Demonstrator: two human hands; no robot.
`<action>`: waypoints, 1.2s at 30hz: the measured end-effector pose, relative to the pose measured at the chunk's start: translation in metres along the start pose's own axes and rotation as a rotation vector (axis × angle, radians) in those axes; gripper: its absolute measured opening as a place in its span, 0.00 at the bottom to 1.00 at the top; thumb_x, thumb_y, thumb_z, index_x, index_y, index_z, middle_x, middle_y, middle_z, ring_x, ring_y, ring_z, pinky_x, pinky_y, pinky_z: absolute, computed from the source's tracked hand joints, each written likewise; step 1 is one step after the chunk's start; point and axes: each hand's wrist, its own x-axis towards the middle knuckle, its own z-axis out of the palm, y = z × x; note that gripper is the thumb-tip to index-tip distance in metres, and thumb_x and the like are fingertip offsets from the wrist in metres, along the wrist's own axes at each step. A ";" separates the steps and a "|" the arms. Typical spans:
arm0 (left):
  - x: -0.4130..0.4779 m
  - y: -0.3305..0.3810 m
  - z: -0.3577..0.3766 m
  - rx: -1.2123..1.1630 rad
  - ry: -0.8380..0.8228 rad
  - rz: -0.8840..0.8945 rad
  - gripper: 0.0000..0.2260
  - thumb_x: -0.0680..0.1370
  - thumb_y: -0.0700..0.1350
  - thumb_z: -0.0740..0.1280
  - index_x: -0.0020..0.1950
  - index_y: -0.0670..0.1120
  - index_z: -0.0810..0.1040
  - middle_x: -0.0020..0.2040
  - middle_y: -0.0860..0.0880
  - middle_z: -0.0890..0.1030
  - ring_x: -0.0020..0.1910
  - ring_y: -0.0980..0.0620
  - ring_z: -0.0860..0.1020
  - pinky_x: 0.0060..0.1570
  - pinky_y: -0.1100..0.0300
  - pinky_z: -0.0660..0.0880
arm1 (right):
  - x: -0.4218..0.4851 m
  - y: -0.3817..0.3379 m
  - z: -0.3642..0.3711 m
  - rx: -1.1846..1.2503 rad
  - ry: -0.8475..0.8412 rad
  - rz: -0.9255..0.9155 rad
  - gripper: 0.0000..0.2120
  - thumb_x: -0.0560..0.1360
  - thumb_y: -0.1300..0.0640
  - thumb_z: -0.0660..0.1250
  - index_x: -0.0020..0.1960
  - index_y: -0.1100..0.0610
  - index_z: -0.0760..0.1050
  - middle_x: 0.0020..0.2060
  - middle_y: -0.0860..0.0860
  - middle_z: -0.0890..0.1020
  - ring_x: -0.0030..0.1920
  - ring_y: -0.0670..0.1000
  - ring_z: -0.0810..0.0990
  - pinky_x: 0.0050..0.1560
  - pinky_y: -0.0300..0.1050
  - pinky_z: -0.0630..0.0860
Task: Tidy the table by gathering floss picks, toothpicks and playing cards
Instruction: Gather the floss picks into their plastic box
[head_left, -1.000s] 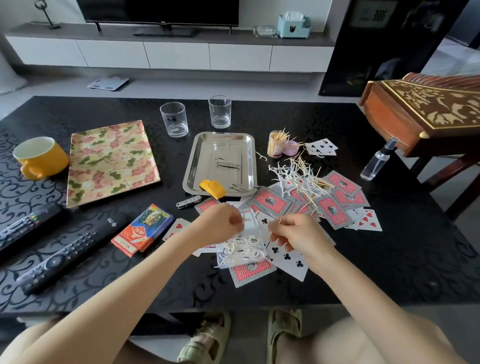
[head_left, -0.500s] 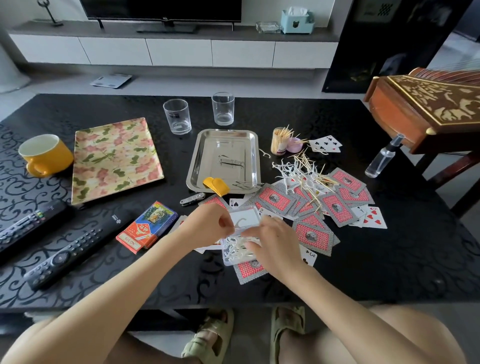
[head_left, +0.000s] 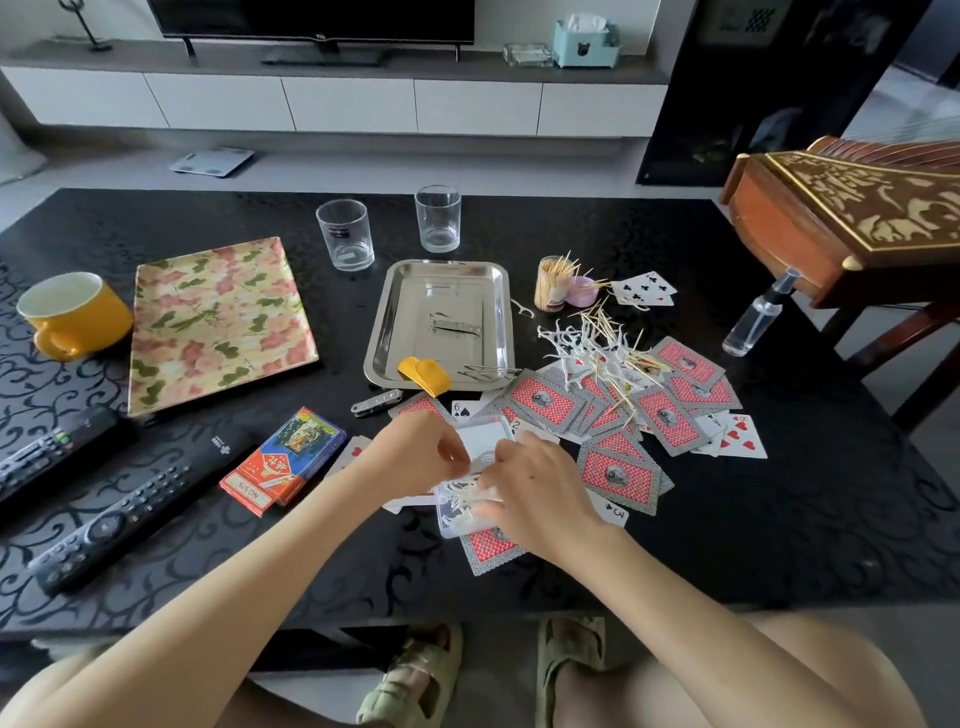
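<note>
Left hand (head_left: 415, 457) pinching lid (head_left: 483, 439), right hand (head_left: 535, 493) grip unclear, floss box (head_left: 452, 522) lying lengthwise away

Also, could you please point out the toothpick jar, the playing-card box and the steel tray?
toothpick jar (head_left: 550, 288): head view, on its clear side wall.
playing-card box (head_left: 283, 462): head view, middle of its printed top face.
steel tray (head_left: 415, 332): head view, bare floor near its left wall.
</note>
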 end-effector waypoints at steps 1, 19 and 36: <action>0.002 0.002 0.002 0.031 -0.056 0.013 0.07 0.76 0.45 0.67 0.49 0.46 0.84 0.46 0.52 0.83 0.37 0.57 0.77 0.37 0.68 0.72 | -0.002 0.004 -0.004 0.064 -0.024 0.051 0.09 0.72 0.49 0.70 0.47 0.54 0.83 0.39 0.50 0.81 0.43 0.51 0.75 0.39 0.40 0.66; 0.157 0.054 -0.017 0.433 0.286 0.130 0.12 0.77 0.36 0.61 0.59 0.41 0.76 0.56 0.43 0.77 0.56 0.44 0.73 0.54 0.53 0.72 | 0.128 0.163 0.001 -0.144 -0.337 0.225 0.36 0.76 0.44 0.61 0.76 0.56 0.50 0.75 0.56 0.58 0.73 0.60 0.57 0.71 0.56 0.60; 0.253 0.056 -0.015 0.893 0.248 0.197 0.11 0.77 0.37 0.60 0.56 0.44 0.78 0.55 0.46 0.80 0.59 0.45 0.72 0.59 0.56 0.65 | 0.127 0.162 0.022 -0.433 -0.020 -0.045 0.15 0.49 0.64 0.79 0.24 0.56 0.73 0.22 0.50 0.75 0.25 0.47 0.74 0.23 0.35 0.66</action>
